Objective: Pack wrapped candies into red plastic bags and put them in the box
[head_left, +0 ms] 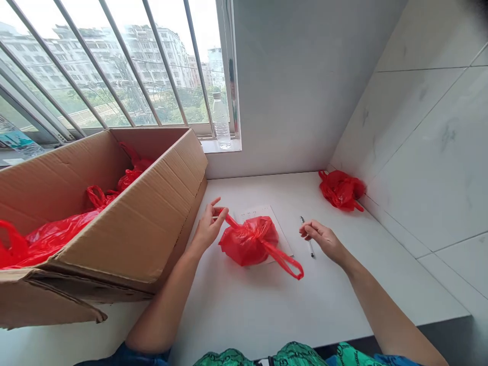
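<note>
A tied red plastic bag [249, 241] rests on a sheet of paper [280, 231] on the white tabletop. One of its handle loops is pinched between the fingers of my left hand [208, 221]. The other loop lies stretched toward the front right. My right hand [320, 238] is to the right of the bag, fingers curled together, with nothing visible in them. Its fingertips hide the middle of a pen [311, 249]; I see no grip on the pen.
A large open cardboard box [152, 213] holding red plastic bags [64, 231] stands at the left. Another red bag [341, 189] lies in the back right corner. A clear bottle [221, 122] stands on the sill by the barred window; a second bottle [19, 140] is far left.
</note>
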Demonstrator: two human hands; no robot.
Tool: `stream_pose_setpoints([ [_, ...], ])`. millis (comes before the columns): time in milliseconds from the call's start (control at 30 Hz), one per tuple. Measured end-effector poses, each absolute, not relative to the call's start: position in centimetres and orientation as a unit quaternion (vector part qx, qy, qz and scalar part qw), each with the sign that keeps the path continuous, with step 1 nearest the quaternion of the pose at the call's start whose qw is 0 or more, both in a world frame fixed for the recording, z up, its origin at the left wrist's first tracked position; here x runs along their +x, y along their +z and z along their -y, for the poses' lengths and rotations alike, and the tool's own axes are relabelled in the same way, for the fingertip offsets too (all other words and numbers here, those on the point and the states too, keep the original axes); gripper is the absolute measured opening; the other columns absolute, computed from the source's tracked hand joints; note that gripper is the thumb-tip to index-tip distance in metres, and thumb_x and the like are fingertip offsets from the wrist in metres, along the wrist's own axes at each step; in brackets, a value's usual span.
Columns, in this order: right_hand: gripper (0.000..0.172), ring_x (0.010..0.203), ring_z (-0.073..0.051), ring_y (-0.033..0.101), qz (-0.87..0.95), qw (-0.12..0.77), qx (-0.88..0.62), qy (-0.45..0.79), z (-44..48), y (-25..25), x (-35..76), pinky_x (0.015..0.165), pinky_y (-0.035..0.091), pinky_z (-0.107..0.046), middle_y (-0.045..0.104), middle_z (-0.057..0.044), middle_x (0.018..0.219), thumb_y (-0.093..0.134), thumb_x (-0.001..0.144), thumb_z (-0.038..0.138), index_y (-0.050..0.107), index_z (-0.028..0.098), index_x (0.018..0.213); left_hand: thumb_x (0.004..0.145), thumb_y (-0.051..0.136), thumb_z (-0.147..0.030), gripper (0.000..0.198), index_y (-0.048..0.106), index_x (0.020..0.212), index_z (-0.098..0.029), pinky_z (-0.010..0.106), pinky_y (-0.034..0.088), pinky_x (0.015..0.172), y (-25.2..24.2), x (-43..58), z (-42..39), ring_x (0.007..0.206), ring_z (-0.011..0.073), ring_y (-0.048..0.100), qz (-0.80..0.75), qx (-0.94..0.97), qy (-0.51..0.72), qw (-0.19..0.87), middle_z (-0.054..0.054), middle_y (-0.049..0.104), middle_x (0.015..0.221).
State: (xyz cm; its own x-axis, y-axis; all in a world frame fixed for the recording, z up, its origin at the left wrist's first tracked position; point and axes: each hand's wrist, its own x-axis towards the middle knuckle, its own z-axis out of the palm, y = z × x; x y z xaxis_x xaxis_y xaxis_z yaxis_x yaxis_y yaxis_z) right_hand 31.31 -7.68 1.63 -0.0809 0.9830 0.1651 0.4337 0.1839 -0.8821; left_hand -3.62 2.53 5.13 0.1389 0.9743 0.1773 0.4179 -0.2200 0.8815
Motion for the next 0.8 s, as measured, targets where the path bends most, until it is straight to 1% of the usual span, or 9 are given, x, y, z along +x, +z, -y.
stream_pose_setpoints([
  [67, 0.045, 0.114, -0.029, 0.061, 0.696, 0.361, -0.566, 0.255, 8.0, 1.0, 30.8, 0.093, 0.054, -0.047, 0.061, -0.011, 0.127, 0.059, 0.089, 0.057, 0.059, 0.027, 0.122, 0.095, 0.044, -0.058, 0.068, 0.033, 0.151, -0.021, 0.043, 0.043, 0.103, 5.2, -4.8, -0.6, 0.126, 0.0283, 0.054, -0.530, 0.699, 0.329, 0.350, 0.014, 0.058, 0.135],
  [133, 0.074, 0.135, -0.033, 0.047, 0.770, 0.312, -0.528, 0.178, 8.3, 0.7, 29.1, 0.104, 0.047, -0.052, 0.043, -0.013, 0.151, 0.069, 0.082, 0.054, 0.041, 0.030, 0.146, 0.097, 0.040, -0.059, 0.063, 0.036, 0.150, -0.025, 0.046, 0.038, 0.109, 5.3, -5.5, 1.6, 0.136, 0.0313, 0.044, -0.498, 0.762, 0.238, 0.337, 0.014, 0.049, 0.146],
  [200, 0.095, 0.146, -0.035, 0.031, 0.831, 0.284, -0.462, 0.123, 8.3, 0.8, 26.9, 0.113, 0.037, -0.056, 0.028, -0.014, 0.161, 0.070, 0.081, 0.053, 0.020, 0.028, 0.157, 0.095, 0.044, -0.061, 0.061, 0.043, 0.145, -0.027, 0.048, 0.036, 0.111, 5.0, -5.5, 3.6, 0.138, 0.0333, 0.041, -0.452, 0.822, 0.173, 0.301, 0.013, 0.048, 0.147],
  [300, 0.107, 0.151, -0.034, 0.020, 0.876, 0.274, -0.391, 0.069, 6.8, 1.1, 23.7, 0.119, 0.023, -0.059, 0.024, -0.015, 0.163, 0.069, 0.081, 0.057, 0.003, 0.025, 0.160, 0.082, 0.060, -0.069, 0.074, 0.047, 0.140, -0.024, 0.055, 0.036, 0.111, 4.1, -4.1, 4.9, 0.133, 0.0374, 0.044, -0.435, 0.862, 0.144, 0.215, 0.016, 0.050, 0.141],
  [400, 0.100, 0.150, -0.031, 0.025, 0.877, 0.289, -0.378, 0.062, 3.8, 1.2, 22.0, 0.120, 0.020, -0.059, 0.036, -0.016, 0.158, 0.063, 0.086, 0.059, 0.005, 0.022, 0.160, 0.083, 0.064, -0.063, 0.073, 0.046, 0.139, -0.021, 0.057, 0.035, 0.110, 3.2, -2.0, 3.5, 0.129, 0.0372, 0.047, -0.428, 0.878, 0.169, 0.133, 0.017, 0.051, 0.139],
  [500, 0.076, 0.139, -0.029, 0.046, 0.843, 0.324, -0.426, 0.057, 0.9, 0.9, 21.6, 0.120, 0.021, -0.058, 0.056, -0.016, 0.143, 0.051, 0.095, 0.056, 0.024, 0.020, 0.156, 0.093, 0.054, -0.036, 0.048, 0.047, 0.138, -0.020, 0.053, 0.037, 0.110, 3.1, -0.7, 0.8, 0.128, 0.0325, 0.051, -0.422, 0.882, 0.193, 0.083, 0.016, 0.056, 0.134],
  [600, 0.067, 0.126, -0.028, 0.056, 0.814, 0.351, -0.460, 0.049, -0.3, 0.4, 21.8, 0.120, 0.022, -0.058, 0.064, -0.016, 0.130, 0.049, 0.095, 0.058, 0.040, 0.019, 0.149, 0.090, 0.051, -0.022, 0.045, 0.048, 0.135, -0.020, 0.053, 0.033, 0.113, 3.6, -0.2, -0.8, 0.131, 0.0307, 0.048, -0.416, 0.888, 0.186, 0.063, 0.014, 0.057, 0.136],
  [667, 0.066, 0.132, -0.028, 0.052, 0.811, 0.351, -0.464, 0.060, -0.1, -0.3, 21.9, 0.119, 0.027, -0.055, 0.060, -0.015, 0.136, 0.050, 0.094, 0.059, 0.042, 0.020, 0.148, 0.089, 0.054, -0.030, 0.051, 0.045, 0.139, -0.020, 0.053, 0.029, 0.116, 3.3, 0.1, -0.9, 0.138, 0.0314, 0.041, -0.404, 0.893, 0.188, 0.062, 0.015, 0.046, 0.147],
  [800, 0.071, 0.147, -0.029, 0.031, 0.805, 0.308, -0.498, 0.095, 0.6, -1.7, 21.6, 0.120, 0.027, -0.052, 0.035, -0.013, 0.159, 0.047, 0.095, 0.061, 0.035, 0.023, 0.153, 0.090, 0.052, -0.045, 0.070, 0.031, 0.150, -0.013, 0.054, 0.019, 0.121, 1.1, 0.7, -0.7, 0.149, 0.0327, 0.024, -0.388, 0.900, 0.191, 0.051, 0.020, 0.022, 0.161],
])
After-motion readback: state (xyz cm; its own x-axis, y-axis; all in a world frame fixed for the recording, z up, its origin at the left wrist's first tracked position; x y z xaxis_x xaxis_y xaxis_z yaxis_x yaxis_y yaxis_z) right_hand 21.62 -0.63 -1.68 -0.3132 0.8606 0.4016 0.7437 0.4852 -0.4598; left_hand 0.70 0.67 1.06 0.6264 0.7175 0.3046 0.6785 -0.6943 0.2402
